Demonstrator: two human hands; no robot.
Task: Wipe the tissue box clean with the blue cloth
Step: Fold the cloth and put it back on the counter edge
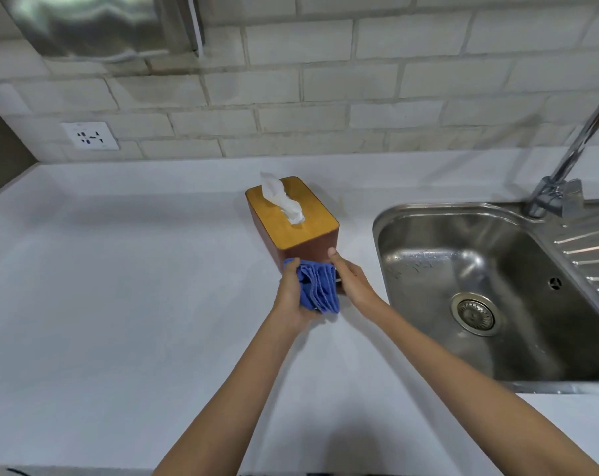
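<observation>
- Head view: a pale, plain countertop (119,286) runs wide across the scene, backed by a wall of light grey brick-pattern tiles (325,97).
- A white wall socket (90,135) sits low on the tiles at the left; a shiny metal fixture (95,25) hangs blurred at the top left.
- At the right, a stainless steel sink (497,286) is set into the counter, with a round drain (475,314) in its basin, a ribbed draining board and a chrome tap (566,166) behind it.
- The tissue box (292,218) stands on the counter just left of the sink: dark brown sides, a yellowish wooden lid with rounded corners, and a white tissue (282,197) poking up through the slot.
- The left hand (291,297) has its fingers closed around the bunched blue cloth (317,286), pressing it against the box's near end.
- The right hand (351,280) rests on the box's near right corner, fingers together, thumb up along the edge.
</observation>
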